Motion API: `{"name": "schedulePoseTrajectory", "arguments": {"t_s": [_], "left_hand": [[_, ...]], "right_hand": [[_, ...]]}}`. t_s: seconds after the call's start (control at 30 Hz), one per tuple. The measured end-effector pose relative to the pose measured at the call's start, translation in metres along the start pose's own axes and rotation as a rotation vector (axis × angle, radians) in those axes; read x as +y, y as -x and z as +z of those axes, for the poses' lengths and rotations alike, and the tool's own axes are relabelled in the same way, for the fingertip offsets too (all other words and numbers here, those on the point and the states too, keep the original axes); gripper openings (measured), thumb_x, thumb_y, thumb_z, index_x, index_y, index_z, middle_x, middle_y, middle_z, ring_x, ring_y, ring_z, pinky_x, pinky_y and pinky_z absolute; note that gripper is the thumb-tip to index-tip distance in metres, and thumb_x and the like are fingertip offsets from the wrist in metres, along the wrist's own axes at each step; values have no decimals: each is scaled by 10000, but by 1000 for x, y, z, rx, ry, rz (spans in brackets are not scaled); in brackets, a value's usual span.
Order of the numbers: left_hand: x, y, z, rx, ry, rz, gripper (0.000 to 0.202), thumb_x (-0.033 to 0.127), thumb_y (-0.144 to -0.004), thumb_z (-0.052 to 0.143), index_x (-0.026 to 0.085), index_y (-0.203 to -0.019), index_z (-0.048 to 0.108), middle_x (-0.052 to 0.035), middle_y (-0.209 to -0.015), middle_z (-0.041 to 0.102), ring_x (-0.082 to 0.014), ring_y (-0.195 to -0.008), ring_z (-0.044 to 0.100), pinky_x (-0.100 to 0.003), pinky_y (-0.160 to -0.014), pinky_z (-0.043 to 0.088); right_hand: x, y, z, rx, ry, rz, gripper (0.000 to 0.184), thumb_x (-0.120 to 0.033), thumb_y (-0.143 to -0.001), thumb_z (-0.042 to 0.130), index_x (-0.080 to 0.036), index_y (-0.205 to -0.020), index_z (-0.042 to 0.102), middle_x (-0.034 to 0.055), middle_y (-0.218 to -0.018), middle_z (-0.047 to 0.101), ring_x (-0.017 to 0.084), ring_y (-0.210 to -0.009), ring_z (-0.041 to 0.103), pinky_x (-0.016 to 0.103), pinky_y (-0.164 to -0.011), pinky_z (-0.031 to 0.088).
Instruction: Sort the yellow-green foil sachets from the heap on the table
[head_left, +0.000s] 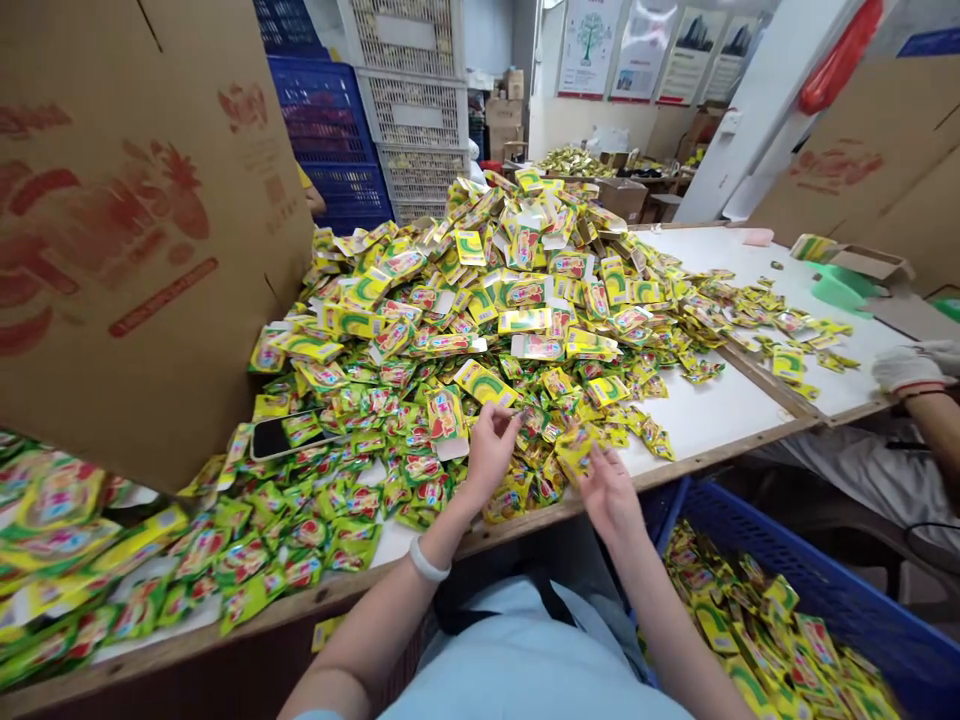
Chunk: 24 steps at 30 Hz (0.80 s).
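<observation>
My left hand (491, 452) reaches over the near edge of the heap, thumb and fingertips pinched together. Whatever sits in that pinch, if anything, is too small to tell. In my right hand (611, 492) the fingers close on a yellow candy packet (574, 452), held just above the table edge. Small green and red candy packets (427, 468) lie thick around the left hand. Close by are an opened fruit-printed carton (447, 422) and a yellow-green small carton (484, 382). Behind both hands rises a tall pile of such cartons (525, 290).
A large cardboard box (142, 230) stands at left, with a phone (292, 436) beside it. Below the table at right is a blue crate (810, 590) of packets. A co-worker's gloved hand (911, 370) is at far right. A wooden strip (765, 380) crosses the white tabletop.
</observation>
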<state>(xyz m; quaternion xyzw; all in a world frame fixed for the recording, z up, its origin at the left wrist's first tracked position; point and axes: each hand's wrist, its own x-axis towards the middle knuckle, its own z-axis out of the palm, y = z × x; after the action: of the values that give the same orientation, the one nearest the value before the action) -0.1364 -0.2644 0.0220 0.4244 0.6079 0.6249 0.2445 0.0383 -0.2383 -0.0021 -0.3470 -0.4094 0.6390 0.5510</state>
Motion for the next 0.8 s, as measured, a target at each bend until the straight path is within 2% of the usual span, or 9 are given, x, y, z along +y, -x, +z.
{"name": "schedulePoseTrajectory", "arguments": {"t_s": [0.13, 0.23, 0.37, 0.47, 0.53, 0.57, 0.63, 0.73, 0.8], "left_hand": [[8, 23, 5, 29, 206, -40, 328, 473, -799, 721, 196, -851, 555, -11, -782, 663, -162, -751, 655, -257, -701, 502], [8, 35, -2, -17, 198, -74, 365, 526, -879, 620, 192, -1024, 625, -36, -840, 704, -182, -814, 667, -294, -778, 524], [3, 47, -10, -106, 169, -132, 458, 569, -851, 637, 162, -1053, 698, -109, -1044, 740, -250, -973, 680, -352, -887, 531], [2, 56, -13, -109, 87, -137, 416, 520, -884, 624, 162, -1081, 703, -114, -1060, 738, -255, -996, 680, -376, -913, 533], [7, 58, -22, -156, -47, -50, 353, 460, -940, 565, 176, -1094, 709, -113, -1070, 720, -244, -1018, 667, -380, -938, 525], [11, 56, -29, -196, -143, 19, 334, 425, -961, 537, 184, -1120, 705, -119, -1095, 702, -241, -1044, 654, -383, -954, 518], [24, 42, -52, -299, -391, 167, 330, 342, -988, 486, 197, -1222, 666, -140, -1190, 646, -244, -1125, 612, -397, -993, 497], [41, 0, -94, -501, -831, 334, 436, 138, -947, 467, 240, -1359, 567, -143, -1356, 558, -256, -1266, 525, -439, -1064, 438], [47, -33, -116, -677, -1066, 423, 570, -2, -822, 521, 287, -1307, 600, -98, -1447, 510, -282, -1415, 384, -503, -1157, 317]], "right_hand": [[9, 8, 35, -46, -24, 37, 343, -470, -708, 819, -230, -809, 595, -25, -771, 675, 135, -679, 632, 241, -597, 515], [13, 5, 39, -42, 26, 25, 347, -441, -705, 828, -212, -770, 576, -51, -659, 604, 109, -594, 562, 226, -578, 486], [15, 6, 34, -73, 106, 20, 351, -391, -693, 846, -218, -848, 582, -63, -666, 586, 101, -617, 563, 204, -583, 481], [14, 8, 33, -234, 138, 87, 460, -421, -731, 812, -263, -1096, 580, -1, -911, 689, 140, -766, 656, 235, -625, 542], [13, 9, 31, -385, 161, 164, 456, -451, -763, 778, -256, -1141, 615, 33, -964, 710, 171, -813, 682, 265, -631, 570], [13, 9, 30, -425, 183, 182, 406, -455, -778, 766, -238, -1102, 653, 32, -905, 713, 175, -785, 682, 265, -614, 571], [13, 7, 27, -407, 221, 176, 300, -444, -798, 755, -208, -975, 704, 0, -707, 666, 154, -640, 650, 242, -534, 546], [10, 2, 21, -320, 178, 200, 268, -440, -805, 755, -202, -911, 693, -38, -602, 588, 126, -465, 583, 222, -394, 479], [7, -3, 16, -287, 144, 225, 300, -449, -781, 775, -203, -923, 678, -38, -620, 593, 138, -440, 595, 228, -349, 467]]}}
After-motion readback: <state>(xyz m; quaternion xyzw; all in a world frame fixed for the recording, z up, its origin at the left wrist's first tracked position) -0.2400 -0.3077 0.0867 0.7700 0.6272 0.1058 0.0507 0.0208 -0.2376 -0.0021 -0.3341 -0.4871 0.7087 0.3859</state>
